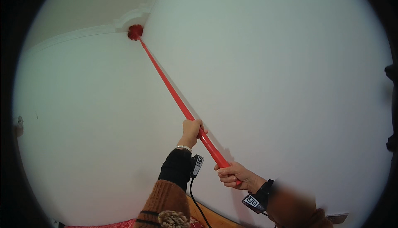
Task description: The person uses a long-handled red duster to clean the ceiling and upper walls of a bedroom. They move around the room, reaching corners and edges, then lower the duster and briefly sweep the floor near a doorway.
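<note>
Both my hands grip a long red pole (pixel 173 91) that slants up and to the left. My left hand (pixel 192 131) is closed around its middle stretch. Lower down, my right hand (pixel 234 175) wraps the thicker bottom end, and a short red tip shows below the fist. At the pole's far end a round, dark red bristle brush head (pixel 135 32) sits in the upper corner, where two walls come together under the ceiling moulding. Whether the bristles press on the moulding or only on the wall I cannot tell.
White moulding (pixel 90 31) edges the ceiling (pixel 93 7). Pale walls (pixel 264 72) fill most of the view. Low down are a wooden board (pixel 211 214) and red fabric (pixel 102 225). Small devices with black cables (pixel 199 206) are strapped at both wrists. A wall plate (pixel 338 218) sits lower right.
</note>
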Available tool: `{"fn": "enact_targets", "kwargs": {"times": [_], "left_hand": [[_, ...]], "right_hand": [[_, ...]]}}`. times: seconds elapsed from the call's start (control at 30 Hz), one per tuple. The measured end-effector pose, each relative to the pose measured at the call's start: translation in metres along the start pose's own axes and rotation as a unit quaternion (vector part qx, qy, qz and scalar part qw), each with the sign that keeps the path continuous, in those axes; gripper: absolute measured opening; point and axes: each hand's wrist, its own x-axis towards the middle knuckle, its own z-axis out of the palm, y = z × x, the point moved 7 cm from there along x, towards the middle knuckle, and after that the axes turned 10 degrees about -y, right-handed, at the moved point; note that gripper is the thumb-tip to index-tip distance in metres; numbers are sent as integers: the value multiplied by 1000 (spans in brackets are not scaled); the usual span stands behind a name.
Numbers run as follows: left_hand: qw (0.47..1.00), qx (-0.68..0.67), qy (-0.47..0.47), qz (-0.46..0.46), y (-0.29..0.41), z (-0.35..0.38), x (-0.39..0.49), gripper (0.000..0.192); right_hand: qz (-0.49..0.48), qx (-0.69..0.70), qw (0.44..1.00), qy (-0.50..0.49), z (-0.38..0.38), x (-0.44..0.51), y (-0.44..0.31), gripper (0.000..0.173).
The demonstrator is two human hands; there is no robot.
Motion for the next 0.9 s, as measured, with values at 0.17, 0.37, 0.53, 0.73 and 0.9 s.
{"fn": "enact_targets", "kwargs": {"times": [0.17,0.37,0.53,0.73,0.9], "left_hand": [[999,-27,14,-21,0,-2,1,6],[997,-63,-23,-34,3,7,2,7],[997,-53,-23,-41,-15,4,13,8],[988,-122,-85,-39,-38,19,8,14],[969,-196,-123,-87,-66,49,-17,25]], "right_hand": [[-20,-41,999,-5,-3,2,-3,22],[-17,-92,995,32,-10,2,-14,27],[0,-91,995,47,-31,4,-10,29],[87,-198,965,146,-37,-20,-11,28],[89,-268,940,192,-46,-47,-7,34]]}}
